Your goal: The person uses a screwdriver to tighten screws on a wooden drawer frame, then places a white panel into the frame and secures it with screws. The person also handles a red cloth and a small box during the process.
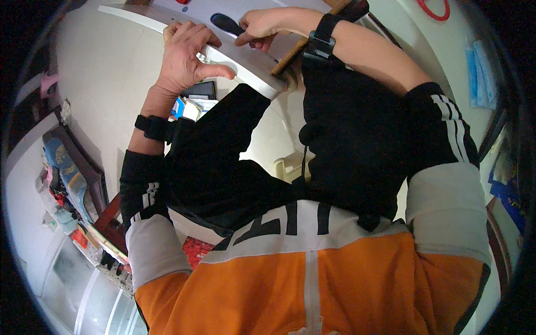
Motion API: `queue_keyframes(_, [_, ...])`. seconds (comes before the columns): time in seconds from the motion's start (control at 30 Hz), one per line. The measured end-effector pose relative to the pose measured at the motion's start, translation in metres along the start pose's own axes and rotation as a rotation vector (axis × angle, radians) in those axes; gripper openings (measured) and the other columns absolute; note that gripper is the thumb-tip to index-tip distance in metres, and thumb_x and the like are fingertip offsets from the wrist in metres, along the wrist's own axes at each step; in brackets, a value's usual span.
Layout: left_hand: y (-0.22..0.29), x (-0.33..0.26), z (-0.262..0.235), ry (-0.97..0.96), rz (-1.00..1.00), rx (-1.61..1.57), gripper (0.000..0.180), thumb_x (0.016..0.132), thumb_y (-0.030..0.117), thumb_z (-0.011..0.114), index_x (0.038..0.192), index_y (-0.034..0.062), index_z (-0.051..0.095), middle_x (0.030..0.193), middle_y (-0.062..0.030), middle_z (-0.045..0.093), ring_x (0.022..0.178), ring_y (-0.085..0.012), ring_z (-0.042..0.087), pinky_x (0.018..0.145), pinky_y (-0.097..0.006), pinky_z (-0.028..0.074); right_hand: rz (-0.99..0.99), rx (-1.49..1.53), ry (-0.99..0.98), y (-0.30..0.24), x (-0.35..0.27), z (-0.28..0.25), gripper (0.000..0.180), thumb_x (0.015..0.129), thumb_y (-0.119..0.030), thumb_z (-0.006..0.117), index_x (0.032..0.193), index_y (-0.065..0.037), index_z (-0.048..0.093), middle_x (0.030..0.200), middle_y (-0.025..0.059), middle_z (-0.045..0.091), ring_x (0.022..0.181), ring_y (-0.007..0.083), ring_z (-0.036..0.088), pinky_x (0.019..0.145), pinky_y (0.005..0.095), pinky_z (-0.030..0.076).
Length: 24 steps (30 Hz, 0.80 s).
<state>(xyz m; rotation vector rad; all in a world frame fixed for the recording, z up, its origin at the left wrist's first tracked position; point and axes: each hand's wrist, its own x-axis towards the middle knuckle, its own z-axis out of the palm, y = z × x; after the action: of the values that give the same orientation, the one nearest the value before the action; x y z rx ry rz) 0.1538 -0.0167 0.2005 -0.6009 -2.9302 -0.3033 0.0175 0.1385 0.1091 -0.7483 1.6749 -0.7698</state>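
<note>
head view, working from our body outward: nearest us is our jacket [312, 279], orange at the bottom with a grey band and black across the chest and sleeves. our forearms reach up and away, each with a black wrist strap [153, 127]. beyond the left strap, our left hand [187, 58] rests on a curved white panel [237, 67], fingers spread over its top and thumb hooked under its lower edge, so it grips the panel. just right of it, our right hand [259, 28] is closed around a screwdriver with a black handle [228, 23]; the handle sticks out to the left between the two hands, and the tip is hidden behind the fingers. a brown wooden strip [290, 56] slants down beneath the right wrist, meeting the panel's end. farther off, a red ring [434, 10] hangs at the upper right on the pale wall, and a cluttered shelf [70, 184] runs along the left.
</note>
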Motion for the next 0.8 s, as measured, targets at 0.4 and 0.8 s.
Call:
queue_keyframes(0.4, [-0.002, 0.000, 0.002, 0.033, -0.010, -0.005, 0.080, 0.052, 0.087, 0.059, 0.078, 0.0118, 0.066, 0.077, -0.0002, 0.061, 0.081, -0.0177, 0.054, 0.090, -0.038, 0.031, -0.004, 0.088, -0.102, -0.005, -0.006, 0.001, 0.033, 0.087, -0.025, 0.069, 0.107, -0.001, 0.059, 0.067, 0.0032, 0.059, 0.051, 0.0094, 0.052, 0.048, 0.0243, 0.048])
queue_keyframes(0.8, [0.000, 0.002, 0.001, 0.073, 0.034, -0.020, 0.075, 0.050, 0.079, 0.065, 0.081, 0.0112, 0.063, 0.074, -0.0011, 0.054, 0.078, -0.0222, 0.052, 0.085, -0.037, 0.033, 0.013, 0.014, 0.026, 0.010, -0.004, 0.006, 0.026, 0.088, -0.020, 0.067, 0.099, 0.002, 0.057, 0.064, 0.0054, 0.058, 0.049, 0.0133, 0.056, 0.049, 0.0296, 0.053])
